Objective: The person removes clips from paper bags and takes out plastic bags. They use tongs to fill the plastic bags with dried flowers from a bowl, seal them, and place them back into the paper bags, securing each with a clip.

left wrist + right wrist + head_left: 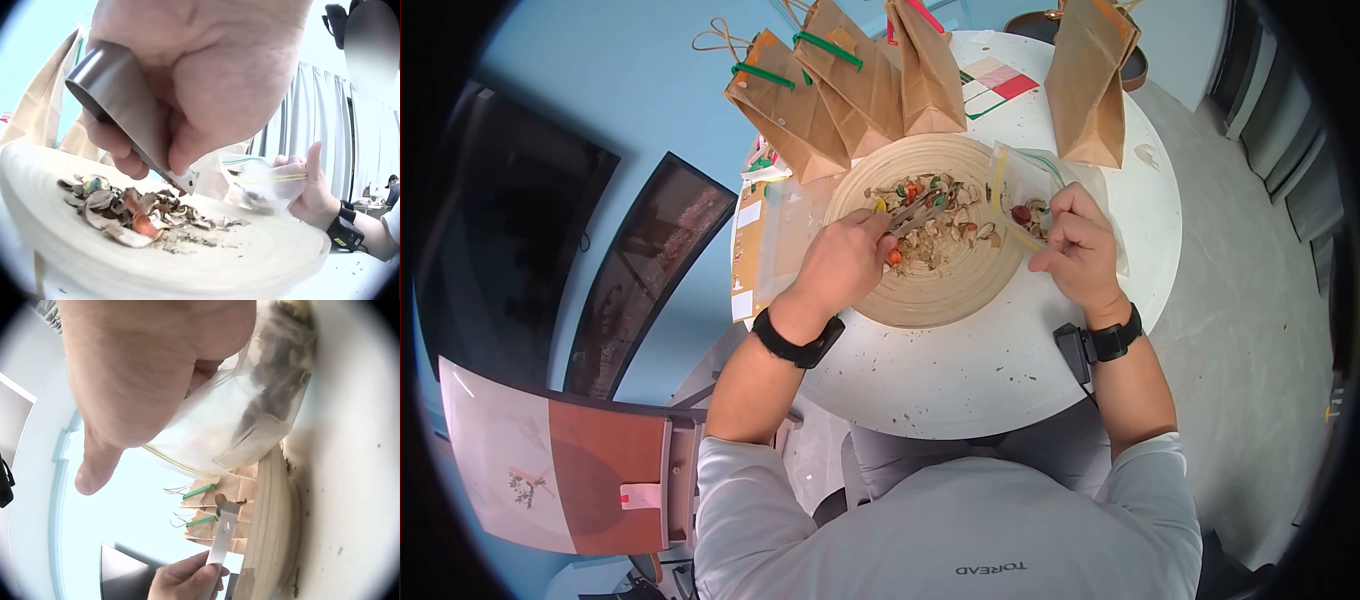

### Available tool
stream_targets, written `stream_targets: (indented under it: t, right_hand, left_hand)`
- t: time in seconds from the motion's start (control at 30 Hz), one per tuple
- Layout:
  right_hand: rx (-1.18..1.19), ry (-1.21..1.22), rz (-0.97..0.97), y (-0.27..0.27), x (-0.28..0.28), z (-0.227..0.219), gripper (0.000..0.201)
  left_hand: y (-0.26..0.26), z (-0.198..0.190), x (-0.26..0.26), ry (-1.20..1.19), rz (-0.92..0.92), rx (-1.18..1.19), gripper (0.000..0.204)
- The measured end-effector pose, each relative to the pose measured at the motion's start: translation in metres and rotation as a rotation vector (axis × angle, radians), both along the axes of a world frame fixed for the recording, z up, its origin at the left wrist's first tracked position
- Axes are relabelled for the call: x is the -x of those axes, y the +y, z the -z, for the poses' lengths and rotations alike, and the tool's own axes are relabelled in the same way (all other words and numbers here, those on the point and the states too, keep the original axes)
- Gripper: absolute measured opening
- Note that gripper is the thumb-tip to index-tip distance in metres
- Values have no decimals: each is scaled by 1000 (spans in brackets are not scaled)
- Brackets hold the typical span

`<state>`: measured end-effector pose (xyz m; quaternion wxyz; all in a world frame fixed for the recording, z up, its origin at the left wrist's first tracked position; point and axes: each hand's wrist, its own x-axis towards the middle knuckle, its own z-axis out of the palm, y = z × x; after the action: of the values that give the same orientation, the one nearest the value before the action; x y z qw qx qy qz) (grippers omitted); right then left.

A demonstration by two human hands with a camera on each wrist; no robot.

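Note:
My left hand [840, 258] grips a pair of metal tongs [115, 84] between thumb and fingers. The tips of the tongs reach over a heap of dried pieces, brown, pale and orange-red [115, 215], on a round pale tray [870, 305]. In the right wrist view, a small dark bit shows at the tongs' tip. At the tray's right side, my right hand [1088, 245] holds the edge of a clear zip bag [206, 434], its thumb sticking out. Dark and reddish dried pieces lie at the bottom of this bag.
Brown paper bags with green clips [790, 105] stand behind the tray, and another paper bag [1090, 90] stands at the back right. A patterned card [1005, 88] lies between them. Crumbs dot the white round table [960, 385]. A clear plastic sheet [785, 235] lies left of the tray.

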<state>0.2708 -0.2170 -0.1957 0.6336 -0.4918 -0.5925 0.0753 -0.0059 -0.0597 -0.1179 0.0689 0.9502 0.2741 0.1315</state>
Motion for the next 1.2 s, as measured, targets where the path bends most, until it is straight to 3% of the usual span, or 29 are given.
stream_targets:
  t: [0.13,0.4,0.57,0.7,0.93,1.03,1.2]
  right_hand:
    - [18,-11,-17,1,1,1,54]
    - [-28,-49,-63,1,-1,1,56]
    - [-43,-22,-22,0,-1,2,57]
    - [-35,-17,4,0,-1,-1,58]
    - [13,-13,18,0,0,2,58]
    - [2,-22,13,1,1,2,60]
    - [8,-42,-18,1,-1,3,62]
  left_hand:
    - [-17,-26,-16,-71,49,27,21]
    - [-40,-25,-60,-92,181,-36,38]
    - [-37,-45,-4,-9,133,-45,40]
    - [-39,-15,44,131,141,-3,42]
    - [-3,9,42,142,-53,-181,36]
    - [21,15,37,195,-152,-84,28]
    - [29,12,28,210,-117,31,20]
